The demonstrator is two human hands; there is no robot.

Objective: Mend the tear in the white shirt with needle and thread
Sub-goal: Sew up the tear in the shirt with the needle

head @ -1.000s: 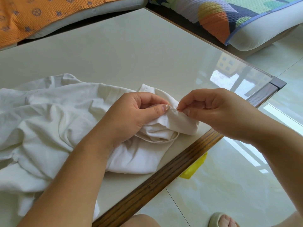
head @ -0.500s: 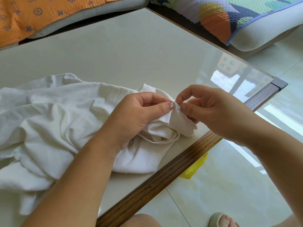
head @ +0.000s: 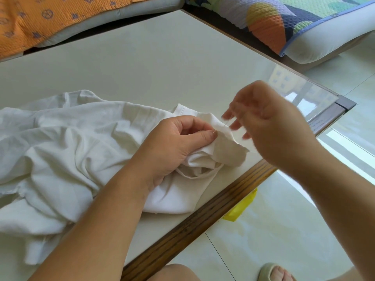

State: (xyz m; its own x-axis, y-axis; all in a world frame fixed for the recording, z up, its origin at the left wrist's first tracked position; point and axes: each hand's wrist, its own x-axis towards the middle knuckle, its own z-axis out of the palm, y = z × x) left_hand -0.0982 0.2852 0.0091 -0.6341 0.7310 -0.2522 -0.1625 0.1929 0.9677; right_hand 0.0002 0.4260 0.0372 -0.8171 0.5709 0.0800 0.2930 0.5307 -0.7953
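Observation:
The white shirt [head: 60, 149] lies crumpled on the left half of the pale table [head: 142, 67]. My left hand [head: 172, 147] pinches a raised fold of the shirt between thumb and forefinger, near the table's front edge. My right hand [head: 269, 126] is lifted just right of that fold and is blurred by motion. Its upper fingertips seem to pinch the thin needle [head: 226, 124], which sticks out of the fold; the lower fingers are spread. I cannot make out the thread or the tear.
The table has a wooden front edge [head: 203, 222] and a glass top. A yellow object [head: 241, 207] lies on the tiled floor under that edge. An orange cushion [head: 40, 17] and a colourful cushion [head: 284, 21] lie behind. My slippered foot [head: 274, 272] is at the bottom.
My right hand has risen up and to the right, away from the fold, with its fingers spreading. The left hand keeps its pinch on the shirt.

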